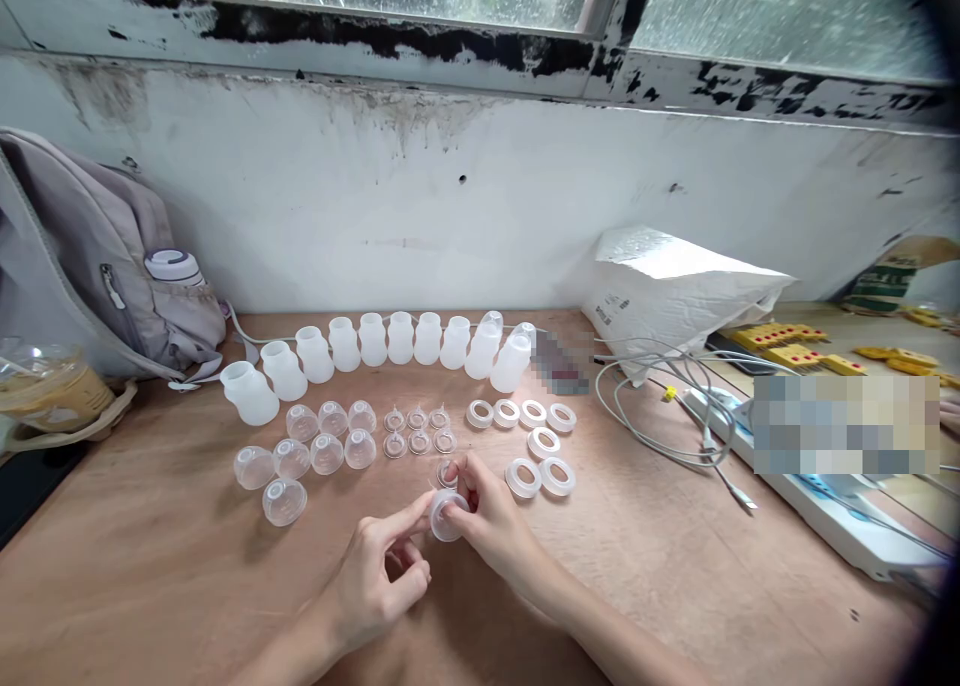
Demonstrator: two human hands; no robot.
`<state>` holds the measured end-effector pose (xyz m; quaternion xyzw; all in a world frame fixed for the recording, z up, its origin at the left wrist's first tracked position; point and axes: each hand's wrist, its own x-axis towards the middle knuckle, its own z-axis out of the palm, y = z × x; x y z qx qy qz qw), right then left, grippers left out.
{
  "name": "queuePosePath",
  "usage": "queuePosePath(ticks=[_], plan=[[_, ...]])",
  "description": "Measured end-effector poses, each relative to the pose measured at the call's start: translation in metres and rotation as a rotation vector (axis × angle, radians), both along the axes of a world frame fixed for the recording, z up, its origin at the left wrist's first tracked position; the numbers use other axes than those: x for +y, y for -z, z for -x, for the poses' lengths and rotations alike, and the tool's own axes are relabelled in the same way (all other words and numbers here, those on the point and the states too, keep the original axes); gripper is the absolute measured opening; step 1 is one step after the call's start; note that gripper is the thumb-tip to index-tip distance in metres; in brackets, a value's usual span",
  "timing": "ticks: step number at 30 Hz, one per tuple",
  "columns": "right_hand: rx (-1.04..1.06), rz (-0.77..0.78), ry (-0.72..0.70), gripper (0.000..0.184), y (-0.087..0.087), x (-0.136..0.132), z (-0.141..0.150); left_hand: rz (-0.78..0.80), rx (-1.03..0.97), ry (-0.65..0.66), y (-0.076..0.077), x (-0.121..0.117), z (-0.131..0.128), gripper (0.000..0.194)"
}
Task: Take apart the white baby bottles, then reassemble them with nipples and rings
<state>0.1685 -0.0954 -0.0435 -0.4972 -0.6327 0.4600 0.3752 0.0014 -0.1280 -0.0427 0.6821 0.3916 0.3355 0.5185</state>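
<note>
My right hand [484, 511] pinches a translucent bottle collar ring [448, 530] between thumb and fingers. Against the ring's left side rests the outstretched index finger of my left hand [382, 571]; its thumb stands apart and the other fingers are loosely curled. Just beyond the ring lies a clear bottle nipple [445, 474], partly hidden by my right fingers; whether they touch it I cannot tell. Several similar nipples [418, 442] sit in two rows behind. More collar rings [557, 477] lie flat to the right, and clear domed caps [285, 503] stand to the left.
Frosted white bottles [400, 340] form an arc at the back; the two rightmost carry clear tops. A backpack [82, 246] and iced drink [56, 401] are at left. A white bag [667, 276], coiled cables [660, 406] and a power strip [817, 521] occupy the right.
</note>
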Motion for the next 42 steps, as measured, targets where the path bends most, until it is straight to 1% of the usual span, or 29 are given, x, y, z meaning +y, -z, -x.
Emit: queuePosePath(ticks=[13, 17, 20, 22, 25, 27, 29, 31, 32, 36, 39, 42], plan=[[-0.027, 0.025, -0.021, 0.022, -0.003, -0.005, 0.000, 0.033, 0.043, -0.018, 0.004, -0.002, 0.003, 0.055], [-0.037, 0.027, -0.014, 0.024, -0.001, -0.004, 0.001, -0.005, 0.086, -0.017, 0.004, -0.003, 0.002, 0.054], [-0.031, 0.014, 0.001, 0.021, 0.003, -0.002, 0.001, 0.025, 0.095, -0.028, 0.000, -0.003, 0.001, 0.047], [0.000, -0.004, 0.017, 0.018, 0.006, 0.000, 0.002, 0.092, 0.071, -0.071, -0.004, -0.003, 0.000, 0.039], [0.079, 0.004, 0.021, 0.012, 0.009, 0.001, 0.003, 0.207, -0.028, -0.203, -0.008, 0.000, -0.002, 0.032], [0.110, 0.006, 0.014, 0.011, 0.010, 0.000, 0.004, 0.267, -0.119, -0.297, -0.007, 0.004, -0.003, 0.031], [0.096, -0.026, 0.009, 0.014, 0.010, -0.002, 0.005, 0.304, -0.183, -0.345, -0.003, 0.008, -0.004, 0.036], [0.057, -0.077, -0.003, 0.016, 0.010, -0.005, 0.006, 0.307, -0.191, -0.326, 0.000, 0.012, -0.003, 0.042], [0.040, -0.099, -0.014, 0.016, 0.009, -0.006, 0.007, 0.293, -0.175, -0.299, 0.001, 0.013, -0.003, 0.041], [-0.016, -0.161, -0.049, 0.017, 0.006, -0.007, 0.008, 0.187, -0.084, -0.214, -0.001, 0.012, -0.001, 0.029], [-0.065, -0.205, -0.050, 0.020, 0.002, -0.005, 0.009, 0.129, -0.065, -0.191, -0.003, 0.010, 0.000, 0.028], [-0.121, -0.253, -0.077, 0.020, -0.004, -0.002, 0.008, 0.116, -0.065, -0.196, -0.002, 0.008, 0.001, 0.026]])
